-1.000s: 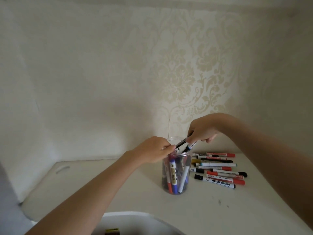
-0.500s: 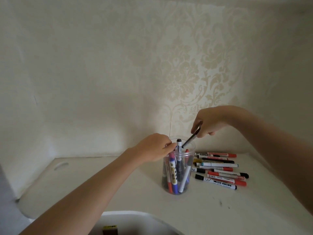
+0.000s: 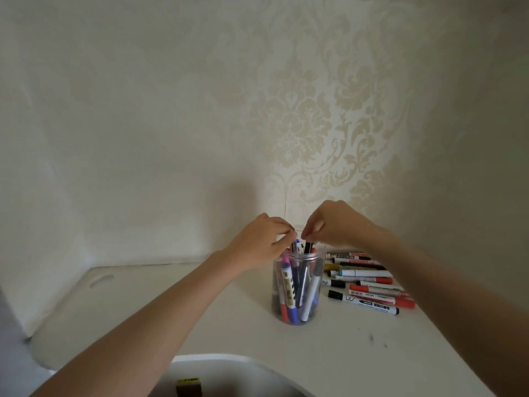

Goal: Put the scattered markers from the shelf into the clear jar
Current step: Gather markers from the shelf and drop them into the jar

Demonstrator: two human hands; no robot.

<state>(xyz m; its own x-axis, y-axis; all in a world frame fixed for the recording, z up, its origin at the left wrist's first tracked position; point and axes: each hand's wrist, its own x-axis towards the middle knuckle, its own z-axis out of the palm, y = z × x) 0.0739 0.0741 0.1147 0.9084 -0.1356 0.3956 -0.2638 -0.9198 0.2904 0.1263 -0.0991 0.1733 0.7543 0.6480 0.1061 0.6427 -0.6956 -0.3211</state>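
The clear jar (image 3: 297,316) stands on the white shelf (image 3: 200,316), holding several markers upright. My left hand (image 3: 259,243) grips the jar's rim on its left side, fingers curled over the edge. My right hand (image 3: 333,222) is above the jar's mouth, its fingertips pinched on the top of a black marker (image 3: 307,249) that stands nearly upright inside the jar. To the right of the jar lies a pile of several scattered markers (image 3: 369,285) with red, black, blue and yellow caps.
Patterned wallpaper walls close in behind and on both sides of the shelf. An oval slot (image 3: 100,280) is cut into the shelf at far left. A white rounded edge (image 3: 229,363) with a small yellow-black object (image 3: 188,385) lies below the shelf front.
My right hand has come down and left over the jar, bringing the black marker from a slant above the rim to upright inside it. My left hand stays on the rim.
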